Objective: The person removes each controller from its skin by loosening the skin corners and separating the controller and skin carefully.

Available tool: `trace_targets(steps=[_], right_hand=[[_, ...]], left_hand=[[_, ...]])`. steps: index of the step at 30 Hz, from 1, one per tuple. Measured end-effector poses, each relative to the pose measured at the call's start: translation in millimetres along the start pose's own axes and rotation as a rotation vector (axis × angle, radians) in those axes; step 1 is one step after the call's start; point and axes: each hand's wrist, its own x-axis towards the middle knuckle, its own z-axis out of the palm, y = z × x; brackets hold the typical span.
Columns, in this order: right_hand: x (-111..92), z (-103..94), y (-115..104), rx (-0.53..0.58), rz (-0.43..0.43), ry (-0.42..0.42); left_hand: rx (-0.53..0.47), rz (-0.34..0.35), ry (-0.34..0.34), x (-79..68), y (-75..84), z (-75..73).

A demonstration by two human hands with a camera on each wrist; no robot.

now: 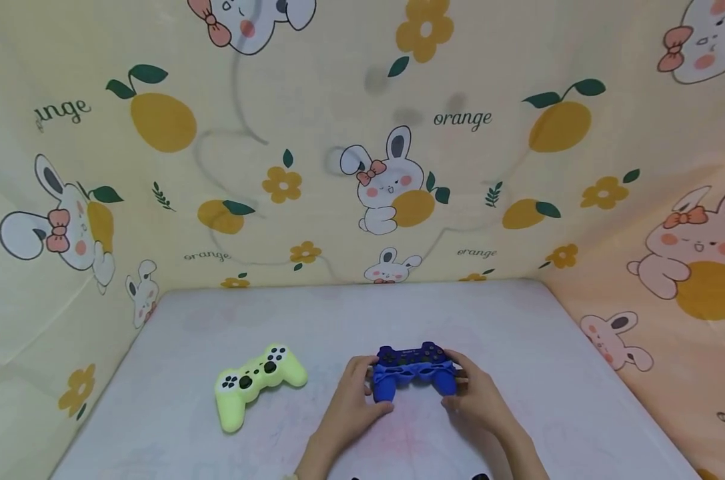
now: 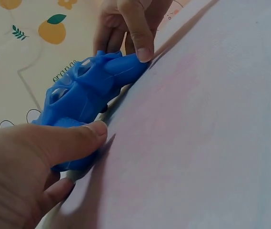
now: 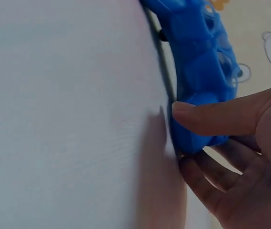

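A dark blue game controller (image 1: 411,357) lies at the middle of the table, its buttoned face partly bare. Bunched over its lower part and both handles is a brighter blue silicone cover (image 1: 415,372), also seen in the left wrist view as a rumpled cover (image 2: 85,93) with openings. My left hand (image 1: 354,399) grips the left handle, thumb on the near side. On the other handle, my right hand (image 1: 481,396) holds on with its thumb, as the right wrist view shows the thumb pressing the blue cover (image 3: 197,71). The controller's underside is hidden.
To the left lies a second controller (image 1: 259,377), pale yellow-green with white button areas. The white table (image 1: 158,427) is bounded at the back and both sides by patterned cloth (image 1: 314,120). Small dark bits (image 1: 480,477) show at the bottom edge.
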Motion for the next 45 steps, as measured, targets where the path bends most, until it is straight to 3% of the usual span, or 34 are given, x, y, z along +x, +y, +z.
trace_targets(steps=[11,24,32,45], right_hand=[[1.7,1.3,-1.1,-0.016,0.025,0.007],[2.7,2.1,2.3,0.010,0.043,0.021],[3.8,1.3,6.5,0.022,0.050,0.059],[4.1,2.0,7.0,0.009,0.042,0.062]], left_hand=[[0.002,0.032,0.064,1.2,-2.6,-0.8],[0.165,0.000,0.109,1.5,-0.7,-0.8],[0.216,0.057,0.144,2.4,-2.0,0.7],[0.243,0.090,0.121,4.0,-0.4,-1.2]])
